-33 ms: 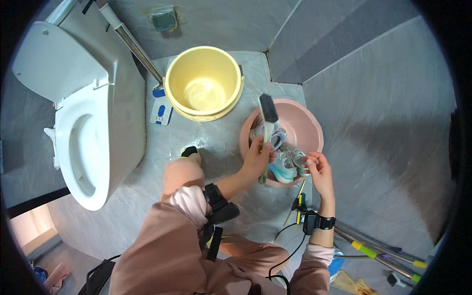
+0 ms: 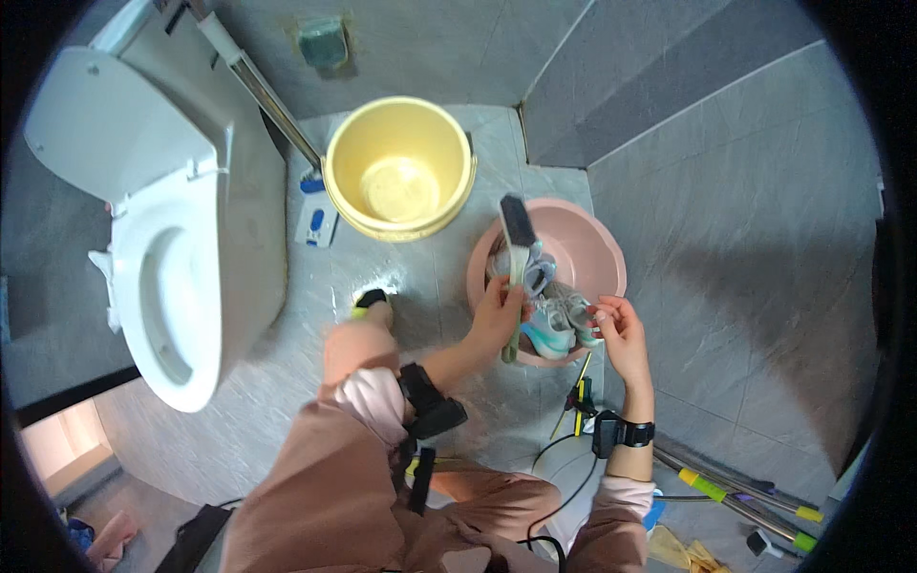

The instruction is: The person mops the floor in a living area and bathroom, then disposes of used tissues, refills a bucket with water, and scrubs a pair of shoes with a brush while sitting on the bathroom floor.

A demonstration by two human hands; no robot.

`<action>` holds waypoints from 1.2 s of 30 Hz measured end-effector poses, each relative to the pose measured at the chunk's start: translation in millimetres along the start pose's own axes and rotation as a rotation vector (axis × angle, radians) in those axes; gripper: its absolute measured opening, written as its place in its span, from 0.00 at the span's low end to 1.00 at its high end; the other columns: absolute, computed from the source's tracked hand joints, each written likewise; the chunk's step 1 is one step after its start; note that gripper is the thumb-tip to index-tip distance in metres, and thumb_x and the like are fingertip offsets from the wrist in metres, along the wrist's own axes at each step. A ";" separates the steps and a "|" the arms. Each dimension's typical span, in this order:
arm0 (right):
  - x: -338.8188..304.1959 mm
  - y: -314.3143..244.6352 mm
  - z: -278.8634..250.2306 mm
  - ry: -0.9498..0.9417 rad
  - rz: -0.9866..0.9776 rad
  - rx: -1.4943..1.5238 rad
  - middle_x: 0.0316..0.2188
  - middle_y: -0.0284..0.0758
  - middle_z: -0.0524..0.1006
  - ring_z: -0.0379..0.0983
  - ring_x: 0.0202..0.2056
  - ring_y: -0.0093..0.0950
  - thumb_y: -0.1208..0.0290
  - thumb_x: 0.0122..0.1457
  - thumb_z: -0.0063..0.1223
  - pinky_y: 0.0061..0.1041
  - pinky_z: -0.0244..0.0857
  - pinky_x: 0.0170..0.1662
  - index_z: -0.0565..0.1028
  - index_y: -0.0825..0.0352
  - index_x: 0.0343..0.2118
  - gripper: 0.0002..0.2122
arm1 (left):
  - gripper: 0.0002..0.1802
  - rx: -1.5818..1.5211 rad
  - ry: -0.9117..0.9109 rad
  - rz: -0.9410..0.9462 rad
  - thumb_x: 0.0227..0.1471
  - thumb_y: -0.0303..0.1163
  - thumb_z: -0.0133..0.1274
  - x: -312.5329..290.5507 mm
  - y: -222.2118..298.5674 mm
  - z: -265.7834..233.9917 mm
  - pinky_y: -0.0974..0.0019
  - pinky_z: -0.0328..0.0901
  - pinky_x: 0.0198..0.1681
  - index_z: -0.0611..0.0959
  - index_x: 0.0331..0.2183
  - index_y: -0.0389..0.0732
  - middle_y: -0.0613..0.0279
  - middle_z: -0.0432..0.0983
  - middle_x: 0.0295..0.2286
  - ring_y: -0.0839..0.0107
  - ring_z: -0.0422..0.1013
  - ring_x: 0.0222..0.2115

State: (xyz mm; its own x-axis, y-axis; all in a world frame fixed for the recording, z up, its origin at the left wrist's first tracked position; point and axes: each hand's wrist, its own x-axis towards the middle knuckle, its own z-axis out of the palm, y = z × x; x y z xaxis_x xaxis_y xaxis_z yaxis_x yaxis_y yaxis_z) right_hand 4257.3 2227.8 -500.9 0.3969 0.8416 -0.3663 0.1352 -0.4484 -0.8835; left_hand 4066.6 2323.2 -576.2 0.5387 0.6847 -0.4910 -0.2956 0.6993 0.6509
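Note:
My left hand is closed around the handle of a scrub brush. The brush stands head-up in front of me, its dark bristle block at the far end of a pale, greenish handle. Behind it lies a pink basin holding light-coloured sneakers with grey and turquoise parts; hand and brush partly cover the farther one. Over the basin's right near rim is my right hand, its fingers loosely bent and apart beside the nearer sneaker. Nothing shows between those fingers, and whether they touch the shoe is unclear.
A pale yellow bucket stands beyond the basin to the left. Farther left is a white toilet with its lid up, a pole-handled mop beside it. Several poles lie at the lower right. Tiled wall rises close on the right.

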 end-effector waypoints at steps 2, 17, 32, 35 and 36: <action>4.0 -50.3 8.0 0.004 0.036 -0.003 0.36 0.32 0.75 0.70 0.32 0.17 0.73 0.58 0.46 0.16 0.64 0.35 0.68 0.68 0.43 0.11 | 0.16 -0.119 0.021 -0.121 0.57 0.34 0.43 0.3 7.9 -6.9 0.73 0.66 0.34 0.66 0.44 0.37 0.63 0.68 0.29 0.76 0.68 0.29; 85.0 -501.3 50.7 0.319 -0.638 -0.004 0.47 0.39 0.69 0.67 0.46 0.25 0.75 0.56 0.47 0.21 0.61 0.45 0.64 0.70 0.48 0.16 | 0.10 -0.101 0.083 -0.141 0.57 0.35 0.42 -115.1 298.3 -33.4 0.71 0.64 0.29 0.69 0.38 0.38 0.63 0.68 0.26 0.73 0.66 0.25; 100.6 -946.5 -124.1 0.953 -1.063 -0.012 0.48 0.48 0.68 0.66 0.49 0.34 0.59 0.55 0.50 0.29 0.60 0.50 0.59 0.76 0.51 0.28 | 0.13 0.299 -0.058 0.167 0.56 0.34 0.43 -114.6 545.5 27.2 0.74 0.63 0.30 0.70 0.42 0.38 0.66 0.70 0.27 0.77 0.67 0.25; 92.5 -1013.6 -154.1 1.066 -1.166 -0.143 0.47 0.50 0.68 0.65 0.49 0.38 0.57 0.52 0.52 0.31 0.59 0.51 0.61 0.76 0.50 0.29 | 0.10 0.278 -0.064 0.171 0.57 0.34 0.43 -120.9 553.3 39.0 0.75 0.62 0.27 0.71 0.38 0.39 0.68 0.69 0.24 0.78 0.66 0.23; 91.3 -1031.3 -159.6 1.066 -1.187 -0.125 0.46 0.51 0.68 0.65 0.49 0.40 0.57 0.51 0.53 0.31 0.58 0.51 0.63 0.76 0.49 0.29 | 0.10 0.264 -0.057 0.153 0.57 0.34 0.43 -123.5 555.3 42.4 0.74 0.63 0.27 0.71 0.39 0.39 0.68 0.69 0.24 0.78 0.66 0.23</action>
State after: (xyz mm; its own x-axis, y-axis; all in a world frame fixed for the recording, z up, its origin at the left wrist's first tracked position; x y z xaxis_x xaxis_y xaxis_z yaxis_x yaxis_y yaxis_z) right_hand 4299.0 2719.0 423.5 0.4336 0.1540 0.8879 0.8634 0.2109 -0.4582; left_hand 3869.3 2618.2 -129.6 0.5492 0.7599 -0.3477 -0.1651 0.5066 0.8462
